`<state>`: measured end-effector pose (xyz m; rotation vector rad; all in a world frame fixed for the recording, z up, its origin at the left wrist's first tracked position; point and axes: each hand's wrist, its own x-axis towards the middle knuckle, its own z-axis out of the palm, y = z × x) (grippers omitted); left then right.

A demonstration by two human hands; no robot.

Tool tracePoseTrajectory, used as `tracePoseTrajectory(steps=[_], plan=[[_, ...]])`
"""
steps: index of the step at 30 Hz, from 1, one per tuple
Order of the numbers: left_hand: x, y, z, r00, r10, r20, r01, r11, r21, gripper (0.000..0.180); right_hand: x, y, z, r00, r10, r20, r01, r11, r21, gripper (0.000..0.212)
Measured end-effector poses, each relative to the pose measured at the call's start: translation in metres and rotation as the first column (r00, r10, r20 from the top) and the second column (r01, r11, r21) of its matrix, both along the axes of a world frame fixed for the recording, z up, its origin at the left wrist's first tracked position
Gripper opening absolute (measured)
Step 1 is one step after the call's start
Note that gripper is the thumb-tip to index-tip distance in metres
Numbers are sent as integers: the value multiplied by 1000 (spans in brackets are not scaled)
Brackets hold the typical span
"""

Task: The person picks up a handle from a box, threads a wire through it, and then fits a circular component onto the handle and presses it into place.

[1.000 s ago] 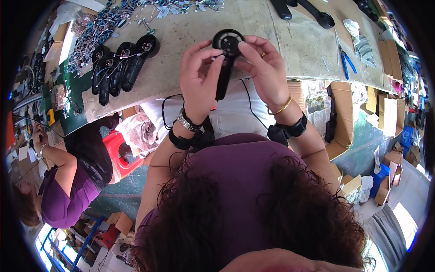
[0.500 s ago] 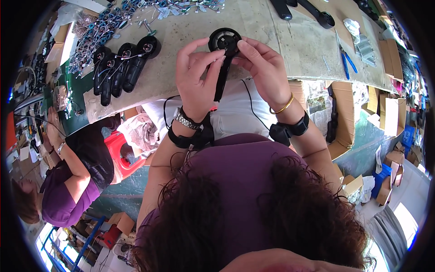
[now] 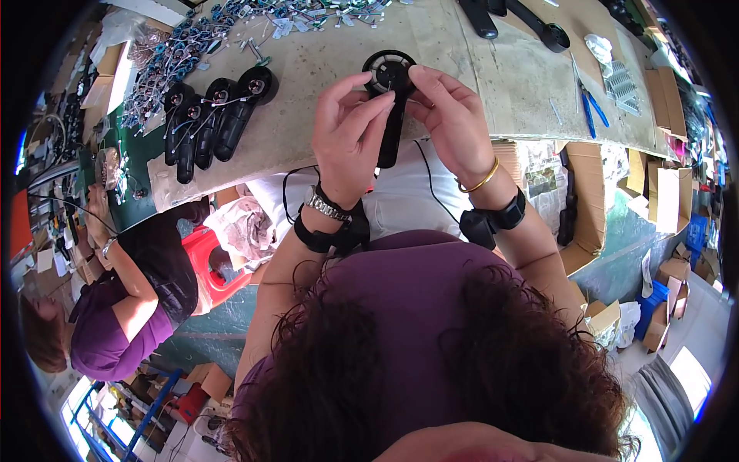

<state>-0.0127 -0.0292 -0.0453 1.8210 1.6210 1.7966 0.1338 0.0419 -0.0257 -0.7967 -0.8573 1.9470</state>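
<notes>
Over the table's front edge I hold a black handheld fan housing (image 3: 393, 129), its round head up and its handle toward me. My right hand (image 3: 457, 127) grips the right rim of the head between thumb and fingers. My left hand (image 3: 345, 142) has one fingertip at the left rim and others closed near the hub. Whether these also pinch a small part there cannot be made out. Several similar black fan bodies (image 3: 235, 119) with thin wires lie to the left on the table.
Behind them spreads a heap of small wired circuit boards (image 3: 173, 73). On the right lie blue-handled pliers (image 3: 591, 112) and more black fan parts (image 3: 553, 36). An open cardboard box (image 3: 586, 200) stands below the table. At the left a co-worker (image 3: 123, 327) sits by a red stool (image 3: 206, 266).
The fan housing has shifted slightly right, its handle now more upright. My left hand has moved right with it, its fingers still at the head. My right hand stays at the rim.
</notes>
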Motion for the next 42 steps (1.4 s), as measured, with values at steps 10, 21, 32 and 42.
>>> tracePoseTrajectory(steps=[10, 21, 32, 42], plan=[[-1, 3, -5, 979, -60, -196, 57, 998, -21, 24, -6, 10, -14, 991, -65, 116, 60, 997, 50, 26], [-53, 26, 42, 1000, -23, 20, 26, 983, -183, 24, 2, 17, -27, 939, -178, 293, 125, 973, 192, 31], [-191, 71, 75, 831, 118, -544, -408, 795, -449, 18, 4, 18, -32, 957, -181, 227, 98, 937, 336, 32], [-180, 141, 37, 683, 20, -730, -392, 854, -343, 12, -3, 23, -39, 953, -215, 214, 102, 891, 443, 30]])
